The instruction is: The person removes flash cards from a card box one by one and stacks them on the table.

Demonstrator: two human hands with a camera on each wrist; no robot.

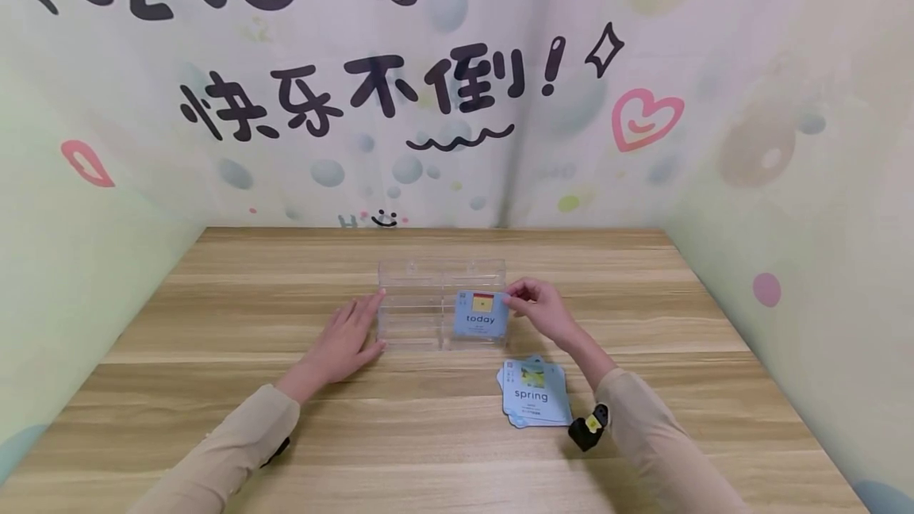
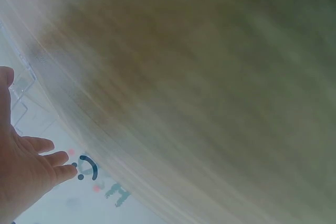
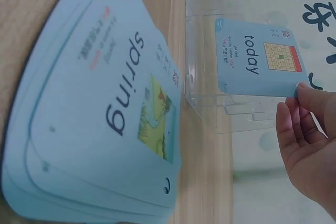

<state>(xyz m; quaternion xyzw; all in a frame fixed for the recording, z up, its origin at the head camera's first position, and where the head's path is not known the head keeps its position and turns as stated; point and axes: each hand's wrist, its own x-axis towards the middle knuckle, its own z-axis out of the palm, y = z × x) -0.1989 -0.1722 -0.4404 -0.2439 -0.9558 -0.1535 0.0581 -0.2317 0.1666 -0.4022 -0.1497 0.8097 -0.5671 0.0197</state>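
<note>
A clear plastic rack [image 1: 410, 312] with two columns of slots stands upright mid-table. In its lower right part is a blue flash card [image 1: 481, 316] printed "today". The right hand [image 1: 540, 309] pinches that card by its upper right corner, thumb and finger together, as the flash card [image 3: 257, 59] in the right wrist view also shows. At the rack's left side the left hand [image 1: 341, 343] rests with extended fingers, the fingertips right at the edge. In the left wrist view, the left hand [image 2: 26, 177] shows with its fingers spread beside the transparent plastic.
A loose stack of blue cards [image 1: 535, 393], topped by one reading "spring", lies on the wooden table [image 1: 400, 435] in front of the right forearm. Behind the table hangs a printed cloth [image 1: 321, 181] with large lettering. A black wrist camera [image 1: 589, 428] sits by the right sleeve.
</note>
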